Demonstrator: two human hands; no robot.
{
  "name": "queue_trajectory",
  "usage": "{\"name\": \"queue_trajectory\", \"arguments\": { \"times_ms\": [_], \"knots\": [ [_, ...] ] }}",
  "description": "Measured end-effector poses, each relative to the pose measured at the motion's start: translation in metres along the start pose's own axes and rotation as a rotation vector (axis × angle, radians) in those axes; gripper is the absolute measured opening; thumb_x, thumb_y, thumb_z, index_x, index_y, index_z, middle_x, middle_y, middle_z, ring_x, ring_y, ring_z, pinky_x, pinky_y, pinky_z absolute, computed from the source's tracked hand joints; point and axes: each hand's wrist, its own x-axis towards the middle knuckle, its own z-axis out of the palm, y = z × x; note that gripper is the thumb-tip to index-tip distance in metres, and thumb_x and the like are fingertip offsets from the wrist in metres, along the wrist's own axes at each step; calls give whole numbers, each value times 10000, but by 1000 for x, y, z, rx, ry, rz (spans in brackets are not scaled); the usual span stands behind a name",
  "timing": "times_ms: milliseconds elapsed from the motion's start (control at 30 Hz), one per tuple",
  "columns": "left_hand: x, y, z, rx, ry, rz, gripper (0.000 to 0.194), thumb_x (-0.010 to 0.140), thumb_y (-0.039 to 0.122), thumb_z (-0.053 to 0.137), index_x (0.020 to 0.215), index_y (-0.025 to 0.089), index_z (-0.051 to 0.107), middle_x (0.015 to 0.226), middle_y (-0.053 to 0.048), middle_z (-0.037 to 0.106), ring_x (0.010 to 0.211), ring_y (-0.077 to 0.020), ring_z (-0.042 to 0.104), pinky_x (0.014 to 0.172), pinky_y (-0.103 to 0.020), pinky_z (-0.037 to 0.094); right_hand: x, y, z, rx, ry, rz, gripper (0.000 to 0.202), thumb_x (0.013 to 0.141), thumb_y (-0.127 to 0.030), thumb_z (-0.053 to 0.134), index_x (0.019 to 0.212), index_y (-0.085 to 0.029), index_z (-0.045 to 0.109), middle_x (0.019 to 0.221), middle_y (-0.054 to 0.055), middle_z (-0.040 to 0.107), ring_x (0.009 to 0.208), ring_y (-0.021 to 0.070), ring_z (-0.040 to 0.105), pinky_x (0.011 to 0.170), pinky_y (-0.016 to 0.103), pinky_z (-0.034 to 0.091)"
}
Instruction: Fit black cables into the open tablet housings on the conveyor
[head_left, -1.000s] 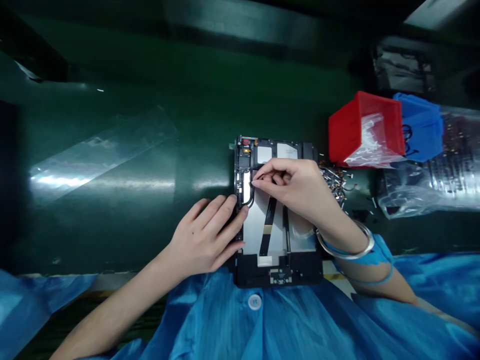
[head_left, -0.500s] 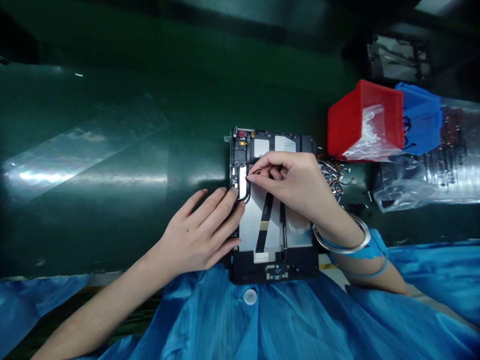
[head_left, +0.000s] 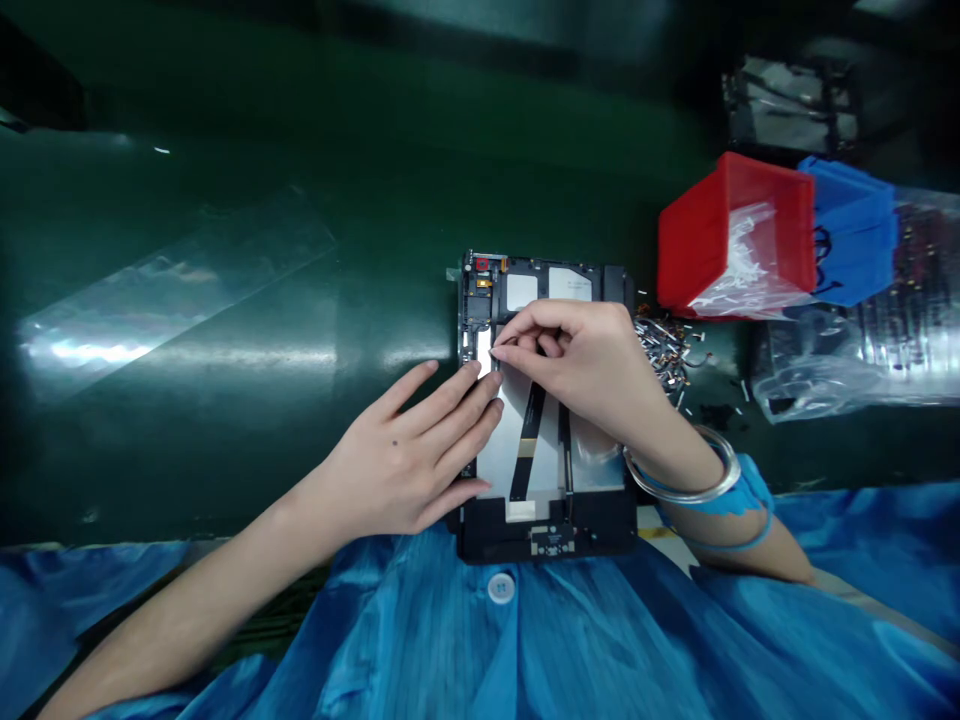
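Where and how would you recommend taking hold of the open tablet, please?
I'd grip the open tablet by its near black edge, coming from the blue smock's side, thumb above and fingers below. It lies flat, but that edge seems to jut past the table, likely leaving room underneath. This also avoids the ribbon cable, left hand and right hand.

Cannot make out what the right hand [head_left: 562, 345] pinches: too small. Left hand [head_left: 409, 450] hides part of the opened device [head_left: 547, 465]. Right of frame, I find the clear bag [head_left: 911, 335] cropped; upper left, a dark object [head_left: 37, 75] likewise, unidentifiable.
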Motion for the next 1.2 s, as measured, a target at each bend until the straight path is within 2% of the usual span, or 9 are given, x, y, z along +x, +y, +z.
{"name": "queue_trajectory", "arguments": {
  "times_ms": [133, 267, 567, 633, 733, 867, 1000, 1100, 1200],
  "knots": [
    [3, -1, -2, 4, 20, 11, 474, 980, 415, 400, 1261, 85, 593, 1309, -134, 600, 1252, -284, 534, 1060, -453, 395, -1, -1, -1, -34, 17, -1, 111, 767, -155, 672, 872, -180, 702, 596, -50, 558, 561, 79, 482, 570, 239, 358],
    [6, -4, -1, -19, 39, 25, 469, 980, 406, 400, 1246, 77, 602, 1281, -135, 621, 1204, -295, 568, 1031, -469, 416, -10, -6, -10, -97, 191, -12, 294, 793, -186, 664, 1084, -230, 662, 662, -51, 592, 561, 88, 485, 576, 247, 393],
    [22, -18, -1, -43, 34, -107, 434, 978, 336, 405, 1349, 136, 507, 1363, -118, 561, 1289, -298, 488, 1070, -483, 375, -60, 11, -33, -105, 409, 89, 78, 834, -272, 644, 823, -256, 719, 776, -3, 703, 614, 121, 572, 552, 265, 439],
    [15, -12, -2, -120, 120, -218, 424, 957, 272, 445, 1368, 170, 470, 1380, -115, 544, 1298, -284, 478, 1057, -459, 398, -75, 21, -32, -106, 434, 163, 101, 835, -302, 644, 873, -260, 727, 728, -1, 680, 598, 128, 561, 555, 273, 438],
    [-5, 11, 1, -206, 278, -541, 384, 927, 226, 486, 1307, 179, 508, 1209, -123, 631, 1132, -263, 592, 933, -413, 495, -98, 35, -25, -142, 467, 285, 264, 846, -358, 620, 1074, -257, 706, 578, -34, 563, 504, 121, 486, 530, 278, 415],
    [-25, 53, 11, -373, 178, -704, 378, 947, 291, 458, 1299, 173, 526, 821, -53, 686, 716, -187, 676, 627, -283, 558, -119, 42, -10, -134, 377, 399, 484, 840, -450, 581, 1233, -175, 643, 506, -48, 487, 460, 125, 463, 502, 279, 392],
    [-28, 78, 2, -417, 73, -697, 678, 916, 386, 493, 1514, 180, 251, 1235, -154, 641, 1022, -295, 680, 747, -374, 615, -122, 37, -7, 53, 345, 436, 548, 817, -449, 582, 1265, -137, 616, 488, -74, 411, 460, 106, 397, 483, 259, 354],
    [-24, 80, -15, -493, 98, -804, 689, 874, 356, 522, 1513, 309, 267, 1326, -85, 596, 1088, -333, 649, 754, -405, 635, -119, 29, -8, 349, 354, 470, 552, 840, -409, 561, 1332, -159, 554, 511, -88, 369, 476, 93, 335, 466, 239, 320],
    [-14, 75, -28, -763, 240, -1033, 623, 867, 321, 487, 1469, 395, 345, 1279, -34, 632, 1012, -340, 682, 652, -389, 656, -113, 25, -8, 563, 381, 431, 568, 863, -385, 534, 1390, -177, 486, 514, -99, 324, 469, 92, 292, 455, 236, 304]
  ]
}}
